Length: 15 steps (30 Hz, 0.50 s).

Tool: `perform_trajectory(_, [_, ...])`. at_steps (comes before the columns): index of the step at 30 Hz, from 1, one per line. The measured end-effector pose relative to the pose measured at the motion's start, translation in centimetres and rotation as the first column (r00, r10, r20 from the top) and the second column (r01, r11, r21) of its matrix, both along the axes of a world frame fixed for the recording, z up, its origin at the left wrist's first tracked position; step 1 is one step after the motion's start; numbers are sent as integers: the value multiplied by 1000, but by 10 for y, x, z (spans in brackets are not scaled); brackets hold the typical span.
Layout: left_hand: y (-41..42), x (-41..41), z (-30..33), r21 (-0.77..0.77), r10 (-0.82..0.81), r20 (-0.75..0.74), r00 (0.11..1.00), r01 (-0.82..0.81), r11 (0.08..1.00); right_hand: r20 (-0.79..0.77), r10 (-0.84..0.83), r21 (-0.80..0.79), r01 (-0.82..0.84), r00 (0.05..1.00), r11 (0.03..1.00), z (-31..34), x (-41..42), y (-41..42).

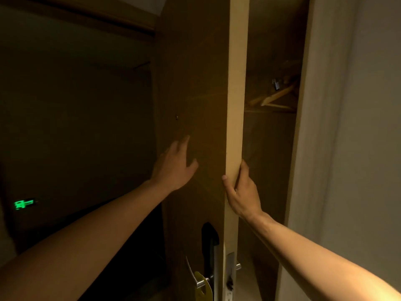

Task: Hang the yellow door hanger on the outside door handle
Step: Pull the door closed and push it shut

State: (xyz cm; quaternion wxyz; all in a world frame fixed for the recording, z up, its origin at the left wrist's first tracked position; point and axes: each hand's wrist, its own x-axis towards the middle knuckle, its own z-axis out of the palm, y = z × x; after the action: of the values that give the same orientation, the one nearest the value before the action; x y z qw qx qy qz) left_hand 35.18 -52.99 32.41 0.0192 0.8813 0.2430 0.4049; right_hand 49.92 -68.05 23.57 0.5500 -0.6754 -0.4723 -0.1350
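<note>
A brown wooden door [195,83] stands ajar, its pale edge [236,105] facing me. At the bottom, the yellow door hanger [202,288] hangs on the silver outside door handle [195,276], next to a black lock plate [209,246]. My left hand [175,168] is spread flat against the door's outer face, well above the handle, and holds nothing. My right hand [240,192] grips the door's edge, thumb on the outer side and fingers wrapped around the inner side.
A dark corridor lies to the left with a glowing green exit sign [25,204] low on the wall. Behind the door, wooden coat hangers [275,98] hang in an open closet. A pale wall [351,148] fills the right.
</note>
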Motion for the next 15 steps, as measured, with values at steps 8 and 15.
perform_trajectory(8, [33, -67, -5, -32, 201, 86, 976, -199, 979, 67, 268, 70, -273, 961, 960, -8, -54, 39])
perform_trajectory(15, [58, -135, -12, -47, 400, 69, 914, -398, 916, 196, 385, 53, -402, 902, 914, -9, -103, 88])
